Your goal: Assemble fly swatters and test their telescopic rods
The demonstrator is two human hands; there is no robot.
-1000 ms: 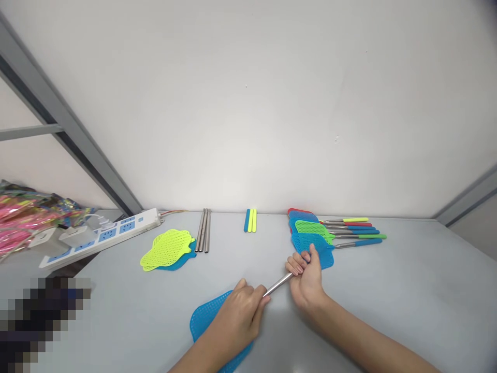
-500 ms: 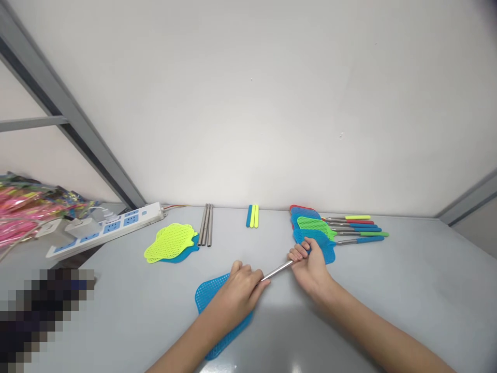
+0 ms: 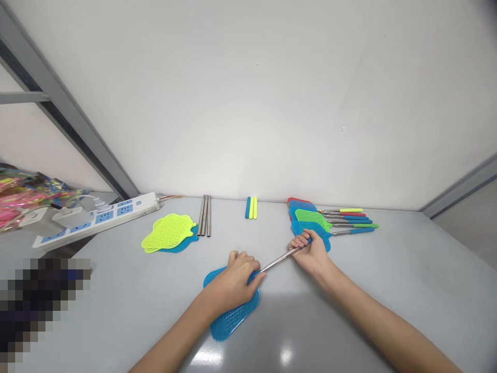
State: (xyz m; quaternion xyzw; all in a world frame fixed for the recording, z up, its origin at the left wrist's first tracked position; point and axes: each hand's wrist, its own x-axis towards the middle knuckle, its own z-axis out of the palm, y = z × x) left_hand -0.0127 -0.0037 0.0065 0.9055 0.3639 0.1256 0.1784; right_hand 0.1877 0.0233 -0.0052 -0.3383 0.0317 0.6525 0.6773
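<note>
A blue fly swatter [image 3: 235, 320] is held between my hands, slanting up to the right. My left hand [image 3: 241, 280] is closed round the neck of its mesh head and covers that joint. Its bare metal rod [image 3: 277, 260] runs across to my right hand [image 3: 310, 252], which is wrapped round the grip end; a bit of blue shows at the fist. Just behind my right hand lies a stack of fly swatters [image 3: 312, 216] with red, blue and green heads, their coloured grips [image 3: 363, 226] pointing right.
At the left lie yellow and blue mesh heads [image 3: 169, 233], beside several metal rods [image 3: 204, 217]. Blue and yellow grips [image 3: 251, 208] lie near the wall. A power strip [image 3: 101, 220] with plugged-in adapters and a heap of shiny packaging [image 3: 34, 199] are at the far left.
The swatter's head has rolled about its rod and now looks narrower, seen more edge-on. Both hands keep their hold. The whole view has shifted slightly.
</note>
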